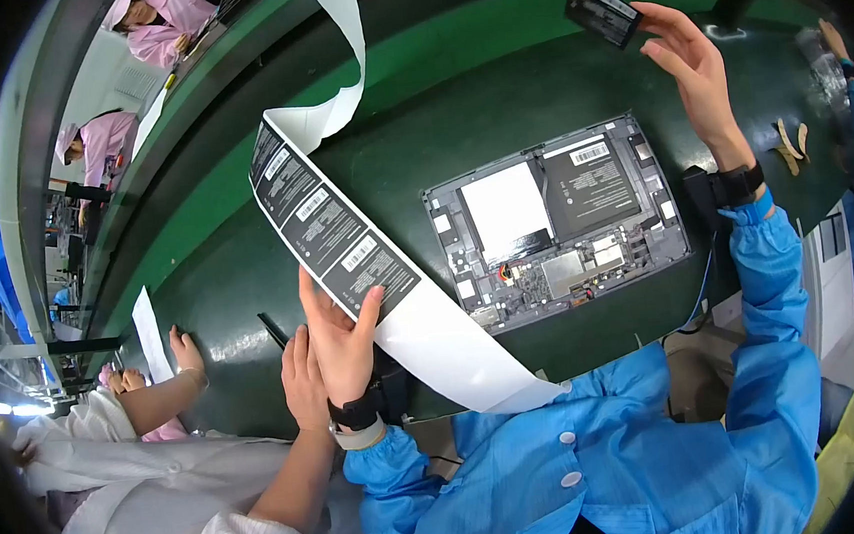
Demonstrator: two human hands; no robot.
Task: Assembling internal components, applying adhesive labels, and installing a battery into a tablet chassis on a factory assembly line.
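Observation:
My left hand (344, 350) pinches a long white strip of black labels (345, 243), thumb on its face and fingers partly hidden behind it. Several printed black labels remain on the strip's upper part, and its lower part is bare white backing. Raised at the far right, my right hand (697, 70) holds one loose black label (603, 12) by its edge. Between my hands an opened tablet-like device (556, 222) lies on the bench, showing circuit boards and two battery areas. The left battery area (506, 211) looks mostly white; the right one carries a black label (591, 186).
A co-worker in white sits close on my left, one hand (303, 382) right beside mine. The dark green bench (369, 171) has a raised ledge behind. Small tan pieces (791, 148) and a blue cable (708, 270) lie to the right. People in pink work beyond.

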